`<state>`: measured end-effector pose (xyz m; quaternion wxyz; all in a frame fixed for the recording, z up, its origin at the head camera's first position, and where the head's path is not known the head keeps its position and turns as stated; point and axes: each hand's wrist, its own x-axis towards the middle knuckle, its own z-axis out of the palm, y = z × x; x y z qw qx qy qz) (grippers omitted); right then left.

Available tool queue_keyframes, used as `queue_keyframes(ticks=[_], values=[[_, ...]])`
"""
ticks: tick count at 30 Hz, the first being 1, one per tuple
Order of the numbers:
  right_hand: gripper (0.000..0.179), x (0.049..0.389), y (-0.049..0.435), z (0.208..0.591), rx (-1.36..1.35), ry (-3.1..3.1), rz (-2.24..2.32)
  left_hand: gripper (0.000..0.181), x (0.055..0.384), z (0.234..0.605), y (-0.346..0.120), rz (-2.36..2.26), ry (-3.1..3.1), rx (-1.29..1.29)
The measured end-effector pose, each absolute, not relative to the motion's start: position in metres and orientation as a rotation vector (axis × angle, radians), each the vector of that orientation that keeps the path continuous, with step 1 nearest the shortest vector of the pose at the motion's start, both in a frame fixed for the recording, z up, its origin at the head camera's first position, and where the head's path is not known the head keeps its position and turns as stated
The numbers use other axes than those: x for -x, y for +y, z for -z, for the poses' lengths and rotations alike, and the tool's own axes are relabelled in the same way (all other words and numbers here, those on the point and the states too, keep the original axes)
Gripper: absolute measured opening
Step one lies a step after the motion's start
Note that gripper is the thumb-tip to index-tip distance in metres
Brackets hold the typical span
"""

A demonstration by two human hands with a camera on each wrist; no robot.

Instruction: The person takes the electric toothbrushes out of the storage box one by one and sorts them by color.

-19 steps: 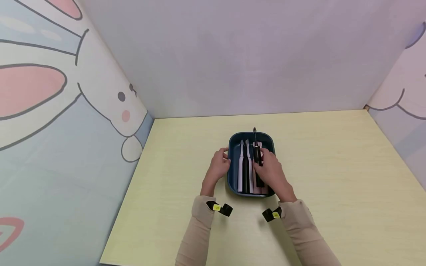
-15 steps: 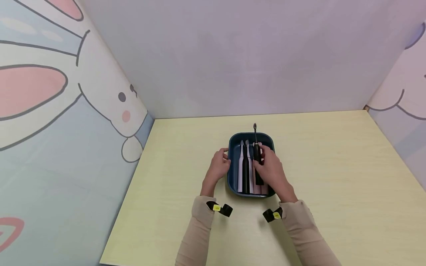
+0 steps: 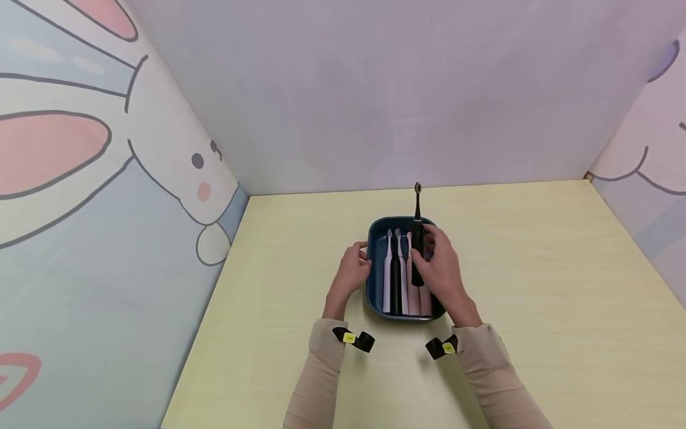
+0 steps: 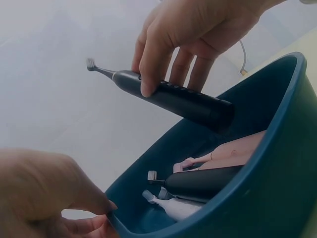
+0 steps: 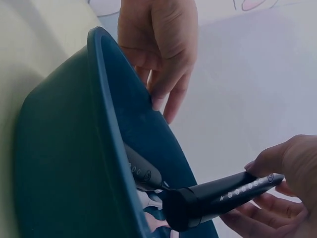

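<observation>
In the head view a dark blue plastic bin stands on the table. My left hand pinches its left rim, thumb inside and fingers outside, as the right wrist view shows. Over the bin, my right hand holds a black electric toothbrush by its handle between thumb and fingers. Its brush head points away from me; the base end is above the bin. Several electric toothbrushes lie side by side inside: a white one, another black one, and pink ones at the right.
The pale yellow table surrounds the bin. A grey-lilac wall rises behind it, with a rabbit-patterned panel at the left. A black strap with a yellow label sits at the left wrist.
My right hand has raised the black toothbrush up and away from the others in the bin, uncovering the pink handles. The left hand has stayed at the rim.
</observation>
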<state>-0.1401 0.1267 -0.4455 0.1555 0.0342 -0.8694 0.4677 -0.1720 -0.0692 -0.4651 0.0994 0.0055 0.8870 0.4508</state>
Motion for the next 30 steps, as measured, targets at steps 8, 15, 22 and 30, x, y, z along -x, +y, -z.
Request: queue_keyframes(ticks=[8, 15, 22, 30], values=[[0.056, 0.143, 0.129, 0.442, -0.140, -2.375, -1.368, 0.045, 0.173, 0.467, -0.070, -1.337, 2.624, -0.019], [0.053, 0.148, 0.132, 0.438, -0.115, -2.315, -1.384, 0.045, 0.176, 0.468, -0.070, -1.339, 2.630, -0.030], [0.053, 0.154, 0.138, 0.440, -0.115, -2.259, -1.397, 0.045, 0.176, 0.468, -0.069, -1.334, 2.629, -0.034], [0.054, 0.159, 0.146, 0.441, -0.102, -2.204, -1.373, 0.045, 0.177, 0.469, -0.068, -1.323, 2.626, -0.014]])
